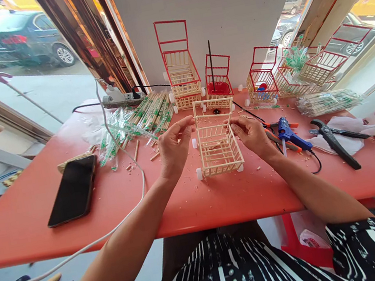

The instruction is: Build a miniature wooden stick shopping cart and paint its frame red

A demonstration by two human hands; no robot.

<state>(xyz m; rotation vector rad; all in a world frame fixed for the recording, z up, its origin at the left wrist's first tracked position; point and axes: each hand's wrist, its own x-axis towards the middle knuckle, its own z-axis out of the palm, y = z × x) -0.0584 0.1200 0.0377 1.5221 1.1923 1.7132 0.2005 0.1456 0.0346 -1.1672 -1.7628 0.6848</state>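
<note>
Left hand (173, 147) and right hand (250, 133) pinch the top rails of a stick cart (218, 147) on the surface (79, 227), likely light and fragile, best held by its rails.

Both my forearms reach up from bottom of frame toward centre. Left hand (173, 148) raised, fingers (184, 124) curled, thumb and forefinger pinched. Right hand (252, 135) mirrors it at centre right, fingers bent inward, wrist low.
</note>
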